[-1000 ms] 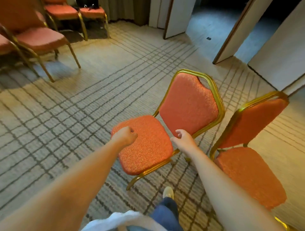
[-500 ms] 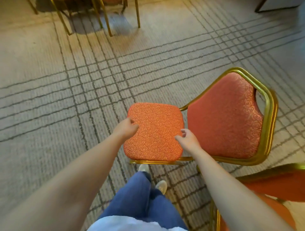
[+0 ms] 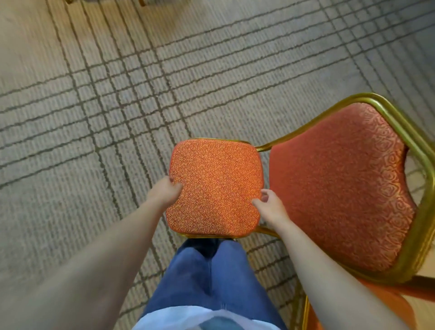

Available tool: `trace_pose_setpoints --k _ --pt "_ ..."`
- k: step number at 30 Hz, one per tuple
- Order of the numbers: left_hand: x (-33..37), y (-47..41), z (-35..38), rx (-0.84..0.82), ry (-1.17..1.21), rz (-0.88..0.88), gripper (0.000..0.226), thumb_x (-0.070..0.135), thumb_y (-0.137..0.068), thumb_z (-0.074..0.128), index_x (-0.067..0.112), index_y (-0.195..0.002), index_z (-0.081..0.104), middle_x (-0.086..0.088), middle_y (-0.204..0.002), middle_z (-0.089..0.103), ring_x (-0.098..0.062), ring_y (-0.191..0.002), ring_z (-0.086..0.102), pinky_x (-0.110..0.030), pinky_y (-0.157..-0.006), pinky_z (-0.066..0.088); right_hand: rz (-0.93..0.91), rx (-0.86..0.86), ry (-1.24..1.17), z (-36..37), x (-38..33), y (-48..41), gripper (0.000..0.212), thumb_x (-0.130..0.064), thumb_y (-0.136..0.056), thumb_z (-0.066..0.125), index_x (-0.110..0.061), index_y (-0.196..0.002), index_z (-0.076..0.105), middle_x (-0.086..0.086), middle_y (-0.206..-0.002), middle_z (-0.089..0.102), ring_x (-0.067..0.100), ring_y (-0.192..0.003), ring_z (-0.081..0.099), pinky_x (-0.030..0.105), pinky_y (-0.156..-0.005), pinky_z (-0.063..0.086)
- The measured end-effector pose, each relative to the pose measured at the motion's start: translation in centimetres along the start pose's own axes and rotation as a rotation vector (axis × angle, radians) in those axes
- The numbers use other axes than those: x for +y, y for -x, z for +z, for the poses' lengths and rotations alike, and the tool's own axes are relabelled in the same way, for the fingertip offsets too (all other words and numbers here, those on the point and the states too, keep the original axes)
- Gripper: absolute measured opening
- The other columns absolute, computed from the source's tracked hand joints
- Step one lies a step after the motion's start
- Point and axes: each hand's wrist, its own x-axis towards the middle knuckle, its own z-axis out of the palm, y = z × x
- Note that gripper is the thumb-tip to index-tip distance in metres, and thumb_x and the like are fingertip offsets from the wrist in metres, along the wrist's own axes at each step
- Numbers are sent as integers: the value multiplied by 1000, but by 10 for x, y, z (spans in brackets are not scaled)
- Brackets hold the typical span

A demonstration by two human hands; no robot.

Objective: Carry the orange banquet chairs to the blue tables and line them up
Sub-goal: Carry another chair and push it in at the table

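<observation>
An orange banquet chair [image 3: 215, 186] with a gold frame is lifted in front of my legs, its patterned seat facing up and its backrest off to the right. My left hand [image 3: 166, 192] grips the seat's left edge, thumb on top. My right hand [image 3: 267, 205] grips the seat's right edge, beside the backrest. A second orange chair [image 3: 381, 306] shows only in part at the lower right, under the held chair's backrest. No blue tables are in view.
Beige carpet [image 3: 117, 94] with dark grid lines covers the floor ahead and to the left. My legs in blue jeans [image 3: 207, 278] are directly under the chair. Gold chair legs [image 3: 141, 2] peek in at the top edge.
The chair has been raised and drawn closer to my body, turning so that its seat faces up. The view has tilted down; the far chairs and the doors have left the frame.
</observation>
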Motion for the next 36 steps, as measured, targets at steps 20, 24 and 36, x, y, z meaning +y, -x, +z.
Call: trace_pose_setpoints --k 20,24,36 --pt "-4 -124 75 79 168 -210 57 31 -91 54 7 -141 41 -15 -123 58 -26 -97 58 -32 -91 44 153 -53 90 21 27 -156 68 -30 -83 60 -13 -144 38 7 -135 55 28 -117 58 41 -102 45" --pt "-16 -143 88 125 208 -254 61 38 -84 54 12 -138 42 -18 -131 53 -36 -116 54 -45 -103 42 181 -43 64 36 44 -192 61 -24 -83 62 -10 -139 40 10 -133 57 29 -116 59 41 -103 45" --pt "-36 -187 126 362 327 -359 63 46 -98 36 11 -149 27 -14 -152 31 -30 -139 32 -42 -116 23 180 243 -124 73 72 -248 57 -41 -103 33 -7 -149 34 15 -151 39 29 -139 36 34 -115 24"
